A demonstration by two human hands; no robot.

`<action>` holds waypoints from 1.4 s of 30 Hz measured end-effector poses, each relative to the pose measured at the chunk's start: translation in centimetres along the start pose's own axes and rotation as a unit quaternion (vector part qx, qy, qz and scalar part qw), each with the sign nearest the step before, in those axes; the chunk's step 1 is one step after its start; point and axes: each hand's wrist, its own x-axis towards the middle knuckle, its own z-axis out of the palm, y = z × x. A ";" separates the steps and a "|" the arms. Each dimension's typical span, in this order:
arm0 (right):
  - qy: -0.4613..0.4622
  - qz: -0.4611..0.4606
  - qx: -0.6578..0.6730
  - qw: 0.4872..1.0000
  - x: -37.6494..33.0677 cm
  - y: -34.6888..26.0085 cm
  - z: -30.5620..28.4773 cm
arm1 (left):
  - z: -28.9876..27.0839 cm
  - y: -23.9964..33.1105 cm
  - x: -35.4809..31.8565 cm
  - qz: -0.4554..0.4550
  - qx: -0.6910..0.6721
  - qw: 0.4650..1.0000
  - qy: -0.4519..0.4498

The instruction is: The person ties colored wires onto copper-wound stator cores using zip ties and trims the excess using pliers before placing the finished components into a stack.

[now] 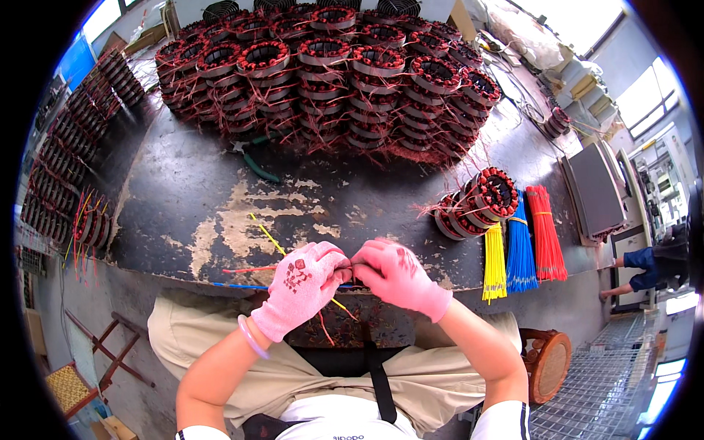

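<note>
Just ahead and left of the left grip (302, 280), thin coloured wires (268, 234) stick out, and this grip is clamped on them. The right grip (400, 279) is just beside it, curled; whether it pinches something, I cannot tell. Farther ahead of both, wound rings (323, 95) stand stacked on the desk (158, 205).

My left hand (302, 284) covers part of a yellow wire (268, 235) at the bench (158, 227)'s near edge. My right hand (400, 280) meets my left; whatever's between them is hidden, can't tell. Stator stack (321, 94) toward far edge: back rows mostly blocked. Person (642, 268) beyond right edge: cut off by dark rim.
</note>
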 end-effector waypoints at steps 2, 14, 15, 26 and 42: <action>-0.083 0.122 0.263 0.953 0.6 1.4 0.7 | 0.0 0.1 0.1 0.006 -0.004 1.000 0.000; 0.144 -0.260 -0.217 0.930 -0.5 0.7 0.5 | 0.2 -0.5 -0.1 0.007 -0.014 1.000 0.007; 0.101 -0.127 -0.066 0.984 -0.1 0.7 0.7 | 0.1 -0.4 0.0 0.010 -0.013 1.000 0.003; 0.262 -0.214 -0.288 0.896 -1.4 0.2 1.6 | 0.2 -0.5 0.0 -0.006 -0.036 0.999 -0.003; 0.136 -0.229 -0.207 0.941 -1.2 -0.1 -0.1 | 0.3 -0.5 -0.3 0.016 -0.018 1.000 -0.005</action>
